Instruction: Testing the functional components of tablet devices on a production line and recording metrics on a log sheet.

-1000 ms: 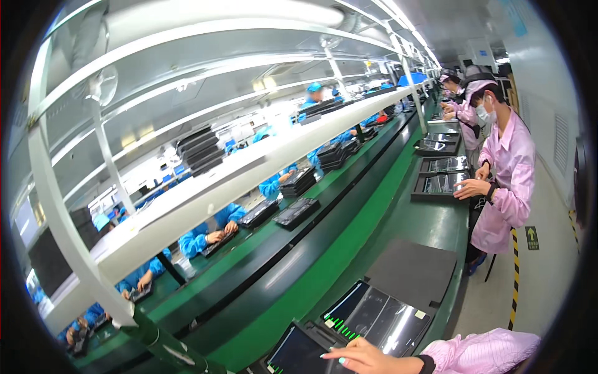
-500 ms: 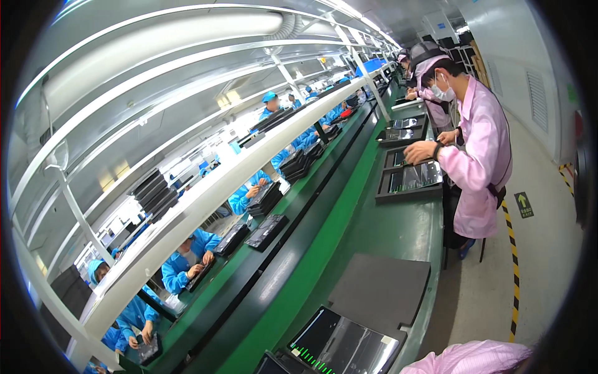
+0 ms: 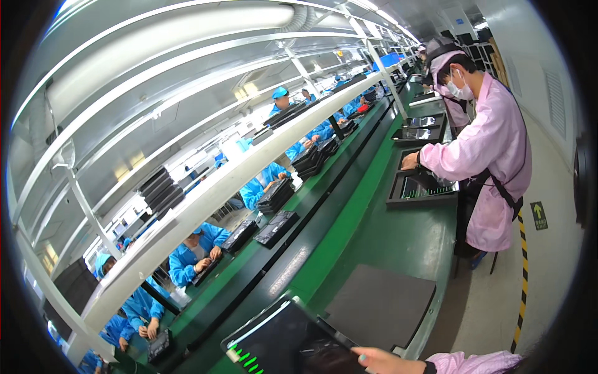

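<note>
A glossy black screen panel [image 3: 296,340] with bright green strips along one edge is at the bottom of the head view, tilted over the green bench. My right hand [image 3: 379,359] comes in from the lower right in a pink sleeve with a black wristband. Its thumb lies on the panel's near right corner, and the fingers underneath are hidden. Just beyond the panel, a dark grey flat sheet [image 3: 383,305] lies on the bench. My left hand does not show.
The green bench [image 3: 374,237] runs away to the far right. A co-worker in pink [image 3: 492,149] bends over a black tray [image 3: 423,202] holding a panel. Left of the bench, a conveyor [image 3: 249,283] carries black devices past workers in blue. A white rail [image 3: 237,171] crosses above.
The panel has been raised from beside the grey sheet and shifted left, and my right hand has come into view on it. The pink co-worker's arms have moved over the tray.
</note>
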The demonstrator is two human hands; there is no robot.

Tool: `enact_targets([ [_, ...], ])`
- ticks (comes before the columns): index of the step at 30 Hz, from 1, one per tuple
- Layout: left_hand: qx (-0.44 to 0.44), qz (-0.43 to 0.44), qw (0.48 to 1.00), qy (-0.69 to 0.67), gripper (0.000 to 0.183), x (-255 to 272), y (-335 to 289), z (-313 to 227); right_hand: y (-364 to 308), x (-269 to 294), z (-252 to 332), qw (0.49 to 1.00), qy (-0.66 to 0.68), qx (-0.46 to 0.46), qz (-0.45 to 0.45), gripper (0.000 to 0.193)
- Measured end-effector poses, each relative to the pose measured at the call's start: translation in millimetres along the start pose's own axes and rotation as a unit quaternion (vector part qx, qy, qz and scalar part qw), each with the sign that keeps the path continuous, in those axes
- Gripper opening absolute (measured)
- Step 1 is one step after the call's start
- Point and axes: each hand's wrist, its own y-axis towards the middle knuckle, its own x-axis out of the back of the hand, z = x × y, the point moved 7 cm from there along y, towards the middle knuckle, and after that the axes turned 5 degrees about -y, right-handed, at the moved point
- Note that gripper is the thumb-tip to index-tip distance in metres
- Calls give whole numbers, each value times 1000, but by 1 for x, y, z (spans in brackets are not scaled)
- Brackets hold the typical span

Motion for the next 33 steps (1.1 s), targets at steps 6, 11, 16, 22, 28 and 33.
enact_targets([
  [6, 253, 161, 902, 310, 73, -31, -30, 72, 17, 102, 4, 983, 116, 36, -139, 29],
  [11, 116, 102, 883, 444, 59, -25, -33, 23, 63, 185, -31, 949, 287, -83, -104, 56],
  [16, -2, 9, 921, 389, 58, -2, -56, -23, 59, 241, -22, 985, 130, -80, -76, 69],
  [22, -44, -43, 903, 426, 68, 19, -66, -48, 68, 247, 3, 980, -101, -31, -171, 74],
  [28, -29, -26, 819, 572, 66, 24, -78, -63, 51, 261, 55, 925, -263, -17, -275, 46],
  [33, -101, -67, 823, 555, 56, 61, -98, -83, -32, 207, 61, 846, -430, 11, -315, 21],
])
